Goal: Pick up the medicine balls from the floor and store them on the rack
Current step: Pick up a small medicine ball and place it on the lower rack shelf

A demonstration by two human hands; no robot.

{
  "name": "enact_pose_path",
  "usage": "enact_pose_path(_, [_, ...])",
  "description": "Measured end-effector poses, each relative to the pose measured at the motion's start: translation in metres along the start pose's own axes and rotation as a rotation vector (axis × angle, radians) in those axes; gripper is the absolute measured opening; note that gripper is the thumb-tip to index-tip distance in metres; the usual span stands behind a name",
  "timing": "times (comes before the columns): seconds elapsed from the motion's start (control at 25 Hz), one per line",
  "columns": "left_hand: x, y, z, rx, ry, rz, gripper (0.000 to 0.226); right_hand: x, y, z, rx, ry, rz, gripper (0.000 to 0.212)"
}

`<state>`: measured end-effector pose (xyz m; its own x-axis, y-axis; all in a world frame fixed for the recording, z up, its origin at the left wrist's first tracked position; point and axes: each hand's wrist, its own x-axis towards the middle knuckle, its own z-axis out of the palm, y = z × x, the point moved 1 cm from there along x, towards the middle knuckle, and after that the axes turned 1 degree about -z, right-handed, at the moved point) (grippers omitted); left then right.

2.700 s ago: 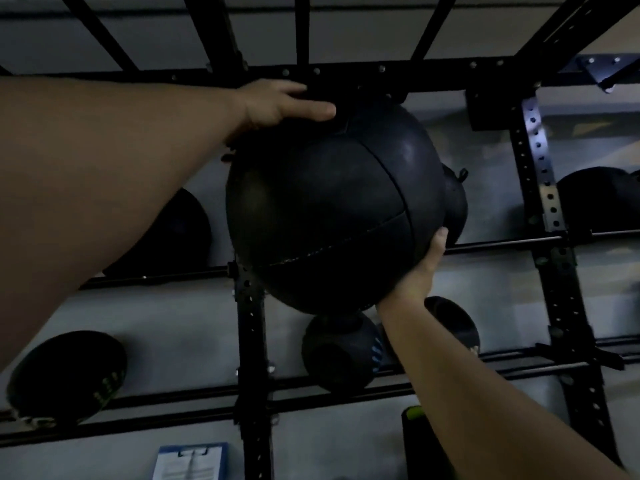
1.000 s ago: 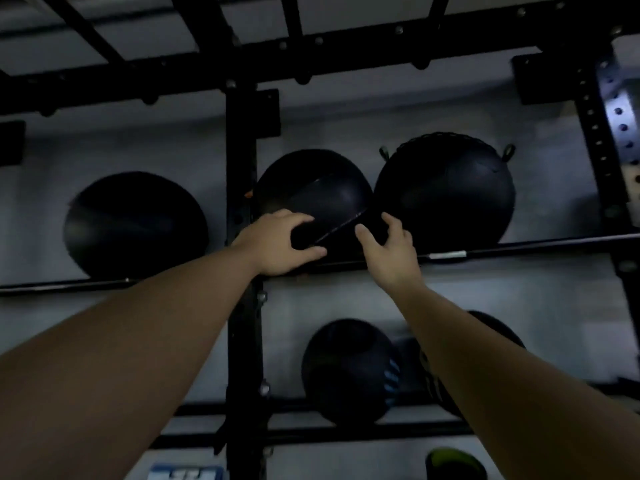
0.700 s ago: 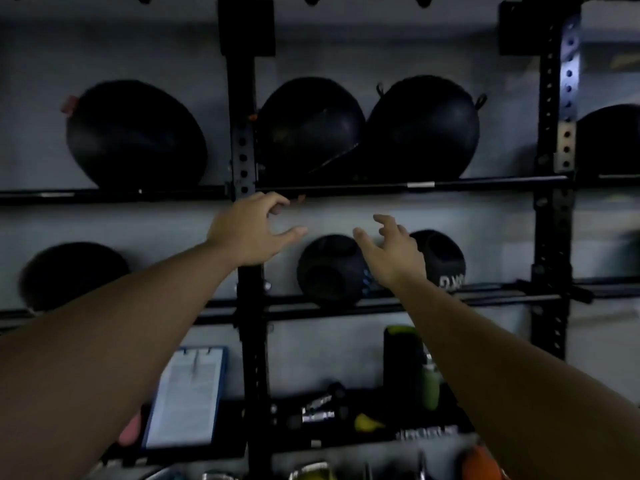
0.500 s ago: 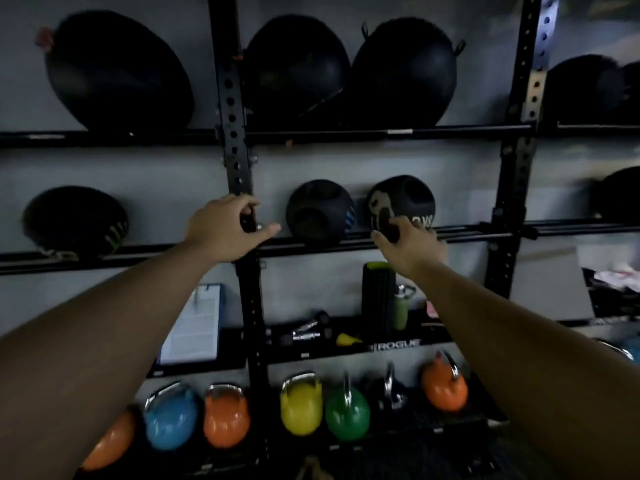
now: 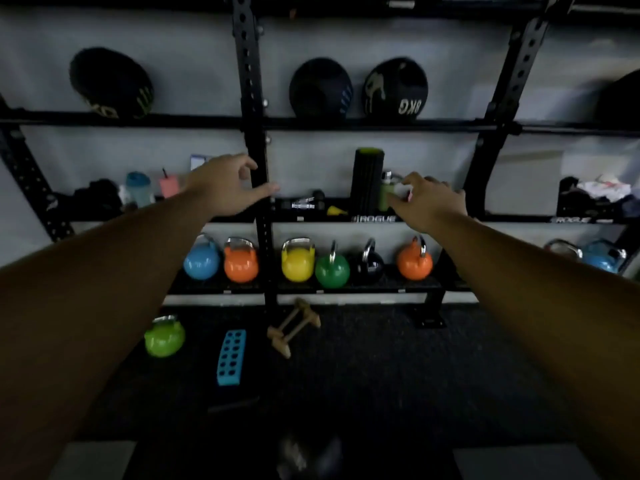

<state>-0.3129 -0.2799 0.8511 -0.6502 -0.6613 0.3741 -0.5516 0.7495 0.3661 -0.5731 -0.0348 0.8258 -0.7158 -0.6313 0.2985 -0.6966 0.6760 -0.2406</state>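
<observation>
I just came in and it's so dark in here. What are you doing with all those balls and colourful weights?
A person is tidying medicine balls onto a black rack. Right now both hands are empty: the left hand and right hand are stretched out in front of the shelves. Three black balls sit on one shelf, including one marked 8KG. Coloured kettlebells line the bottom shelf, and a green kettlebell stands on the floor. A dark round shape lies near the person's feet, possibly another ball.

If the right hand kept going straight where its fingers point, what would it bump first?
Probably the green bottle beside the black foam roller; the right hand points up-left toward it. Depth is unclear.
</observation>
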Motion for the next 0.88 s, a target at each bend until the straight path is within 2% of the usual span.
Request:
enact_pose_path(0.16, [-0.066,0.009,0.022,-0.028,-0.118,-0.003,0.076,-0.057,-0.005,0.032,0.007,-0.121,-0.031,0.070])
enact_pose_path(0.32, [-0.097,-0.021,0.049,-0.032,-0.192,-0.021,0.079,-0.090,-0.027,0.076,-0.023,-0.199,-0.030,0.073])
enact_pose_path(0.44, [-0.111,-0.047,0.064,-0.062,-0.232,-0.056,0.093,-0.108,-0.056,0.115,-0.043,-0.254,-0.036,0.070])
enact_pose_path(0.56, [-0.129,-0.095,0.089,-0.074,-0.308,-0.101,0.108,-0.126,-0.089,0.175,-0.039,-0.350,-0.054,0.071])
enact_pose_path(0.72, [-0.167,-0.183,0.149,-0.061,-0.443,-0.205,0.086,-0.154,-0.132,0.267,0.008,-0.454,-0.063,0.066])
enact_pose_path(0.88, [-0.229,-0.289,0.235,-0.043,-0.562,-0.381,0.085,-0.199,-0.186,0.405,-0.033,-0.630,-0.139,0.066])
